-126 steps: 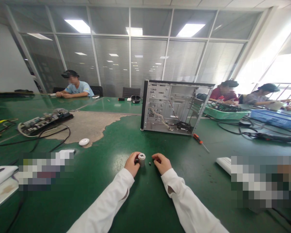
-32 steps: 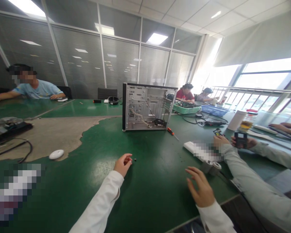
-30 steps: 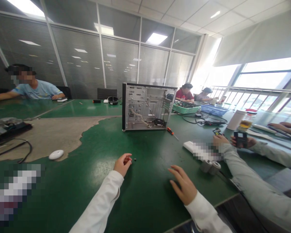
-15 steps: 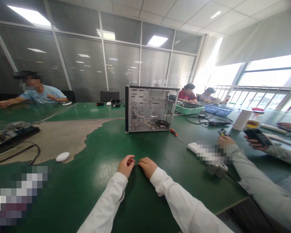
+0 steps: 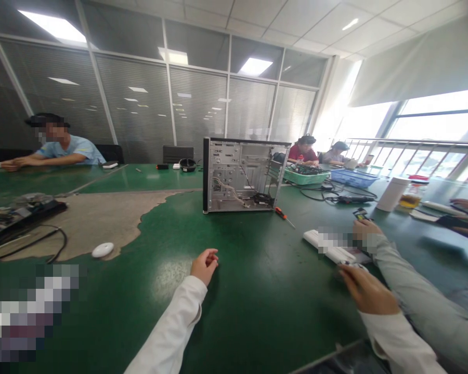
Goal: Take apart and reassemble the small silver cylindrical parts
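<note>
My left hand (image 5: 205,267) rests on the green table (image 5: 234,322), fingers loosely curled and apart, with nothing in it. My right hand (image 5: 370,291) is out at the right, its fingers bent down over a small grey-white rounded object (image 5: 353,264). The hand mostly covers that object, so its kind and the grip are hard to make out. Just behind lies a white elongated item (image 5: 314,238), partly blurred out. An open computer case (image 5: 244,176) stands upright ahead of my hands, its inside facing me. Beside its lower right corner lies an orange-and-black screwdriver (image 5: 284,216).
A co-worker's hand (image 5: 364,228) at the right holds a small dark-and-yellow item. Behind are a white cup (image 5: 392,195), a jar (image 5: 413,193), a green basket (image 5: 306,176) and a blue basket (image 5: 353,177). Leftward lie a white disc (image 5: 102,250) and electronic parts (image 5: 23,213).
My right hand has swung from beside my left hand to the grey-white object at the right. My left hand stays put. The co-worker's far hand with a dark device has drawn back rightward.
</note>
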A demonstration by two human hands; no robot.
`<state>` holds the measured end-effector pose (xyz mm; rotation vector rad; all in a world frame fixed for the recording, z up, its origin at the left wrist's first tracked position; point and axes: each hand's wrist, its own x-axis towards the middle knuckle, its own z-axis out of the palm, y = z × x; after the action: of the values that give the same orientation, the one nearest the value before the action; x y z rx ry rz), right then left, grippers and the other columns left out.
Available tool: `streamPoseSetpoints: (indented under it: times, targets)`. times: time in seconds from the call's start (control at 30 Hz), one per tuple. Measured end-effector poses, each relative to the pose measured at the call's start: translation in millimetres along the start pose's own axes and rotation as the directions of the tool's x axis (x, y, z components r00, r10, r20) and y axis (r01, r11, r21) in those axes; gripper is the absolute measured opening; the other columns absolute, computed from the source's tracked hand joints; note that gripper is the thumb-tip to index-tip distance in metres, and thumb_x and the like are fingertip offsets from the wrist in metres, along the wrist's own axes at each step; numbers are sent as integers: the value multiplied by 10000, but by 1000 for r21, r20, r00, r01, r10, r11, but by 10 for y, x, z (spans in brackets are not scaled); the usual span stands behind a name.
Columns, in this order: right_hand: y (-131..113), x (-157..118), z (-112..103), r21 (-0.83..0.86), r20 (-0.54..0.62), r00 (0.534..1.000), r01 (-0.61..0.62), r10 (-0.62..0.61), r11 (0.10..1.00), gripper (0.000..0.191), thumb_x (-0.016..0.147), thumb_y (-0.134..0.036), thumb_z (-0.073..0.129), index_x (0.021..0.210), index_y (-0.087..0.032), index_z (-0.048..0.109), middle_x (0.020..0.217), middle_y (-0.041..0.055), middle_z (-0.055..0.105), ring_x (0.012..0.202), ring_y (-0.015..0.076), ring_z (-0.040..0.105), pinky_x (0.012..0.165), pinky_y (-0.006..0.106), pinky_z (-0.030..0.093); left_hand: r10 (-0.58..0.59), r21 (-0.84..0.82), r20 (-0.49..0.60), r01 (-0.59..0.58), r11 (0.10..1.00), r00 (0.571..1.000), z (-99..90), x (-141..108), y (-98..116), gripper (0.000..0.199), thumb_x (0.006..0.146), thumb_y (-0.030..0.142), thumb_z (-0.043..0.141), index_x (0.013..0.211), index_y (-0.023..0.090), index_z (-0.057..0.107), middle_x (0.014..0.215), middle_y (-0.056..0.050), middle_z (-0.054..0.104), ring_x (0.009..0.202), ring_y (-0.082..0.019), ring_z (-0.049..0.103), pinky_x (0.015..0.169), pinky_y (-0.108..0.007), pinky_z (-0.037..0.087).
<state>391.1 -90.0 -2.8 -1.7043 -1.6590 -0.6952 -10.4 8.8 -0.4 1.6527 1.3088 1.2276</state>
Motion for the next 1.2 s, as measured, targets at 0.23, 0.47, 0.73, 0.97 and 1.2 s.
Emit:
streamPoseSetpoints:
  times: [0.23, 0.47, 0.73, 0.97, 1.2]
  targets:
    - [796, 103, 4, -210, 104, 971, -191, 216, 959, 338, 712, -447, 316, 795, -202, 533, 747, 75, 604, 584, 190, 545, 519, 284, 392, 4, -9, 9, -4, 1000, 1000, -5, 2, 6, 233, 619, 140, 484, 843, 161, 545, 670, 6, 588, 590, -109, 575, 628, -256, 489]
    - [774, 122, 128, -203, 75, 981, -163, 181, 966, 336, 721, -434, 299, 763, -193, 529, 736, 87, 594, 578, 194, 533, 498, 286, 359, 0, 3, 12, 0, 1000, 1000, -4, 18, -37, 244, 609, 139, 486, 845, 158, 545, 670, 2, 589, 579, -114, 575, 618, -262, 485]
    - [684, 192, 105, -265, 119, 986, -79, 114, 961, 274, 747, -357, 301, 755, -195, 523, 752, 79, 568, 611, 181, 520, 547, 280, 366, 12, 11, 12, -12, 1000, 1000, -12, -5, 14, 247, 608, 156, 488, 846, 163, 552, 671, -1, 600, 586, -118, 577, 630, -271, 481]
    - [665, 169, 85, -224, 101, 979, -149, 175, 963, 262, 743, -396, 335, 747, -194, 502, 710, 76, 580, 588, 185, 526, 526, 279, 365, 10, 25, 16, -11, 1000, 1000, -8, -8, 38, 242, 615, 158, 481, 847, 158, 550, 681, -4, 596, 589, -116, 575, 631, -266, 480]
    - [585, 151, 14, -162, 52, 991, -117, 127, 980, 273, 747, -399, 342, 685, -206, 525, 750, 81, 581, 661, 168, 520, 606, 269, 379, 10, 9, 13, -10, 1000, 1000, -2, -3, 17, 241, 614, 145, 484, 845, 162, 550, 672, 1, 596, 591, -115, 577, 630, -264, 484]
